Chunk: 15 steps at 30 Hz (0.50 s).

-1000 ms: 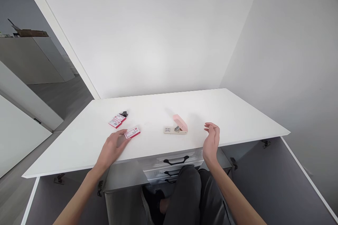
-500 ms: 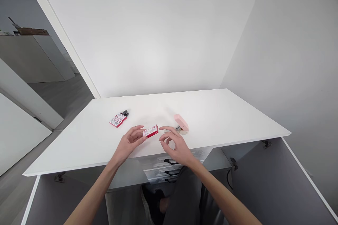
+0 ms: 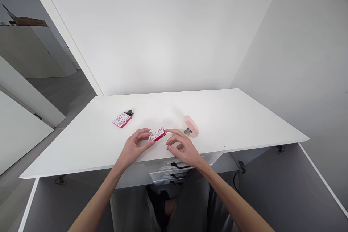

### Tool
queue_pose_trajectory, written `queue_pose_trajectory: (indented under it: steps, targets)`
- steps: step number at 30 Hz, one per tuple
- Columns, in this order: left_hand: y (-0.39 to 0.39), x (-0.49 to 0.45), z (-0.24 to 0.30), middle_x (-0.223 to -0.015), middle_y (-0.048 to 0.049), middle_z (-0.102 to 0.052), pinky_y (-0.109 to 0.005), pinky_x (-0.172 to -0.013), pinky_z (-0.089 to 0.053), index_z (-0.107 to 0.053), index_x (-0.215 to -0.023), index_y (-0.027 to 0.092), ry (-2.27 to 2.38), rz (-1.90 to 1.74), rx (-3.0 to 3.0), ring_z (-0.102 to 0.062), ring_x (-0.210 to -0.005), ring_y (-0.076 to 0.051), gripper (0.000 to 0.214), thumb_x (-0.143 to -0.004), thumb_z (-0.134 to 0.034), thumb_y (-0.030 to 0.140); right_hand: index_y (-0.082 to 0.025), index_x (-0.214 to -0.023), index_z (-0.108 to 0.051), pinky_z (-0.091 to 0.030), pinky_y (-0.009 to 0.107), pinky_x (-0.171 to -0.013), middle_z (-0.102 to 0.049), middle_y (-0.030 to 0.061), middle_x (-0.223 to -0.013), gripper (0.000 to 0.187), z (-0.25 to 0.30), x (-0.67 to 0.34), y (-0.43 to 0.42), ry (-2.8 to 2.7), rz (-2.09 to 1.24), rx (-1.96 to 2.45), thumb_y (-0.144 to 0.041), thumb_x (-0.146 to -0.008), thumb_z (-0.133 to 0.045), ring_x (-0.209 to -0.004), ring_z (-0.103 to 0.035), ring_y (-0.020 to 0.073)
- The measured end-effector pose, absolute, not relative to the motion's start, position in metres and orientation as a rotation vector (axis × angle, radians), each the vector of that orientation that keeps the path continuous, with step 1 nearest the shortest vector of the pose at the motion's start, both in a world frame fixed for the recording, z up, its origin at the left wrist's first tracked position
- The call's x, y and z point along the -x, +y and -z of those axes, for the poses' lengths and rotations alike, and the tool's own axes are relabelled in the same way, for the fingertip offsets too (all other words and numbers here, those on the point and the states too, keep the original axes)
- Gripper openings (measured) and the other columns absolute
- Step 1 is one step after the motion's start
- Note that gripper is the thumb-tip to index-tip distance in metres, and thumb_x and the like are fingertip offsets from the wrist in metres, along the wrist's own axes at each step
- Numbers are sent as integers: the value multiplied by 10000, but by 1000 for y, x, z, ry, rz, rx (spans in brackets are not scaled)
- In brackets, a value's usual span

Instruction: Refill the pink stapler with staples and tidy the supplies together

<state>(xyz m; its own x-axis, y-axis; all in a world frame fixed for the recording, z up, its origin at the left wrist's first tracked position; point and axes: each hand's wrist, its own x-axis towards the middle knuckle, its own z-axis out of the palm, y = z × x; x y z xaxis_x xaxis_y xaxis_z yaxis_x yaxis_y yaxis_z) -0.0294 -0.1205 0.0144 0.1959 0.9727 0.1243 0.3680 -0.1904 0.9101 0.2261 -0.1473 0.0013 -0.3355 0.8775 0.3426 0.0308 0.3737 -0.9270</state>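
Observation:
Between its thumb and fingers my left hand (image 3: pixel 135 146) grips a small red-and-white staple box (image 3: pixel 157 135) at its left end, tilted above the desk. My right hand (image 3: pixel 185 148) is on the other side, its index finger stretched to the box's right end and its other fingers loosely bent; nothing is visible in its grasp. Just behind the right hand lies a pink and cream stapler (image 3: pixel 191 124) with its top swung up; the fingers hide part of its base.
Two more red-and-white boxes (image 3: pixel 122 120) lie at the left on the white desk (image 3: pixel 217 116), beside a small black item (image 3: pixel 129 112) that I cannot make out. Drawers with black handles (image 3: pixel 181 165) are below the front edge. A wall stands behind.
The view has tipped down a little and shifted. The left hand still grips the box, and the right index finger now reaches straighter along the box's end.

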Motion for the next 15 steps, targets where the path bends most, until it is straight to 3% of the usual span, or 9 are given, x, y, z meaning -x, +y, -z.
queue_pose_trajectory:
  steps: [8, 15]
  targets:
    - [-126, 24, -18, -1406, -53, -668, -463, -1123, -514, -753, -1136, 282, 1309, -925, -1846, -654, -1254, -293, 423, -835, -771, 577, -232, -957, -691, -558, 227, -535, -596, 98, -1375, 100, -1, -223, -151, -1694, -988, 849, -196, -912, -609, -801, -659, 130]
    - [-128, 21, -19, -1382, -66, -681, -477, -1111, -530, -725, -1162, 272, 1319, -950, -1874, -645, -1267, -301, 468, -835, -748, 606, -228, -984, -686, -556, 237, -532, -605, 106, -1410, 99, 1, -223, -150, -1692, -1027, 871, -243, -925, -608, -750, -697, 121]
